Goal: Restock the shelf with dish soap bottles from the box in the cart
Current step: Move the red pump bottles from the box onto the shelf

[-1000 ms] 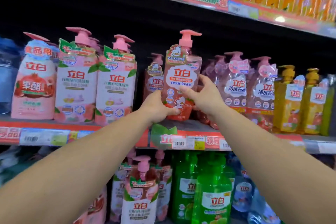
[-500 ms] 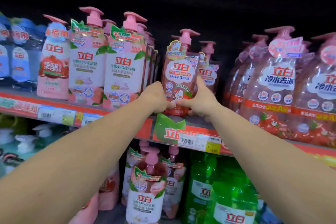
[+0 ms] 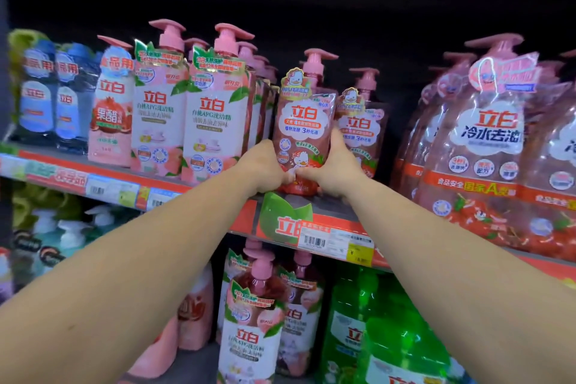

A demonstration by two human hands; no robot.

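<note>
A pink pump dish soap bottle (image 3: 304,121) with a duck label stands upright on the middle shelf (image 3: 336,212), near its front edge. My left hand (image 3: 265,167) grips its lower left side and my right hand (image 3: 332,165) grips its lower right side. Right behind it stands a matching bottle (image 3: 363,125). The box and the cart are out of view.
Tall pink-and-white soap bottles (image 3: 215,109) stand close on the left, and large pink bottles (image 3: 486,140) crowd the right. Blue bottles (image 3: 53,97) fill the far left. Below are more pink bottles (image 3: 252,321) and green bottles (image 3: 374,337). A dark gap lies behind the matching bottle.
Both hands have carried the bottle down and inward from in front of the shelf until its base sits on the shelf. The view has moved closer.
</note>
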